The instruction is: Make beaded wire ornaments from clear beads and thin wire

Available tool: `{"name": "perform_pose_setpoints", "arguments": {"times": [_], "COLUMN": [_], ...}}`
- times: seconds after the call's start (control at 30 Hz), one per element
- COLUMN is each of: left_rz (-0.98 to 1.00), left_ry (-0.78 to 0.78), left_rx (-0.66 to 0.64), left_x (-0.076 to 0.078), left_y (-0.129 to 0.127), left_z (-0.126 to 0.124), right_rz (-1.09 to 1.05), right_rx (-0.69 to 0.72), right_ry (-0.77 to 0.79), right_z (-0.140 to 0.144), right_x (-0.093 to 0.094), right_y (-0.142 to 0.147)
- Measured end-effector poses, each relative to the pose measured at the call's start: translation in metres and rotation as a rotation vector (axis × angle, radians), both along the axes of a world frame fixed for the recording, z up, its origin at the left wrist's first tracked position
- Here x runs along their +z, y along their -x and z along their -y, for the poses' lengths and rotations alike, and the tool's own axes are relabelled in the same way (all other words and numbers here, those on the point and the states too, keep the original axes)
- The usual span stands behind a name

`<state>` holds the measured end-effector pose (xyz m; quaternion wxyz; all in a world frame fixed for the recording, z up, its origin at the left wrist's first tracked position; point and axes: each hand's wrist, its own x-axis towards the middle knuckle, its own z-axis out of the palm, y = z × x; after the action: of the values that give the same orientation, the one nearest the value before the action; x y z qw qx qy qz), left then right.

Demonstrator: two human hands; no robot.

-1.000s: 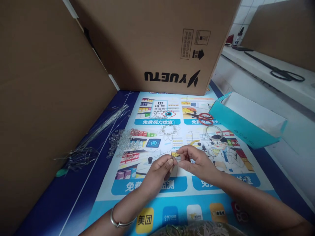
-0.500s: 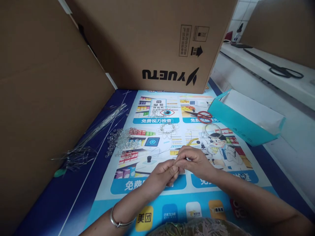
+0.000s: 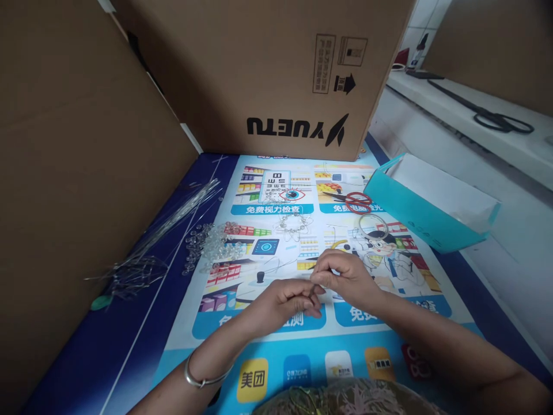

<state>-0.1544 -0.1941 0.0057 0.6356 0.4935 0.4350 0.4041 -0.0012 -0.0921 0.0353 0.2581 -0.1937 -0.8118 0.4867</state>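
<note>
Over the printed sheet, my left hand (image 3: 294,301) is closed in a pinch, its lower fingers slightly spread. Beside it my right hand (image 3: 343,276) also pinches, fingertips almost meeting those of the left. Whatever lies between the fingertips is too small to make out. Beyond the hands lies a ring of clear beads on looped wire (image 3: 294,223), with a fainter beaded piece (image 3: 276,197) behind it. Loose clear beads (image 3: 218,248) are heaped to the left. A coil of pale wire (image 3: 374,226) rests beyond my right hand.
Red-handled scissors (image 3: 358,202) lie near an open turquoise box (image 3: 425,216) at the right. A bundle of thin wires (image 3: 173,222) lies on the left. Cardboard (image 3: 207,69) stands at the back and left. Large black scissors (image 3: 496,120) sit on the ledge.
My fingertips have drawn slightly apart; the right hand has shifted a little up and right, and the left fingers have loosened. The view has tilted slightly.
</note>
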Motion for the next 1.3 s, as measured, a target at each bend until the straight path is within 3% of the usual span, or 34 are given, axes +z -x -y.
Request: {"name": "perform_pose_setpoints", "arguments": {"times": [0.2, 0.4, 0.53, 0.7, 0.93, 1.17, 1.3], "left_rz": [-0.068, -0.209, -0.159, -0.225, -0.446, -0.569, -0.544], "left_ry": [-0.002, -0.018, 0.068, 0.016, -0.183, -0.366, -0.398], "left_rx": [0.018, 0.303, 0.377, 0.386, 0.374, 0.372, 0.348], "left_x": [-0.005, -0.017, -0.017, -0.017, -0.018, -0.028, -0.03], "left_y": [0.001, -0.006, -0.009, -0.008, -0.001, 0.006, 0.013], "left_z": [0.002, -0.001, -0.001, 0.0, -0.002, -0.004, -0.009], "right_rz": [0.009, 0.113, 0.158, 0.177, 0.094, 0.025, 0.051], "right_rx": [0.023, -0.063, -0.144, -0.207, -0.092, -0.025, -0.009], "right_ry": [-0.014, 0.086, 0.03, 0.058, 0.047, 0.126, 0.033], "right_z": [0.001, 0.002, 0.007, 0.011, 0.011, 0.008, 0.006], "right_x": [0.002, 0.0, -0.004, -0.01, -0.005, -0.004, -0.006], "right_y": [0.003, 0.008, 0.009, 0.009, 0.01, 0.011, 0.015]}}
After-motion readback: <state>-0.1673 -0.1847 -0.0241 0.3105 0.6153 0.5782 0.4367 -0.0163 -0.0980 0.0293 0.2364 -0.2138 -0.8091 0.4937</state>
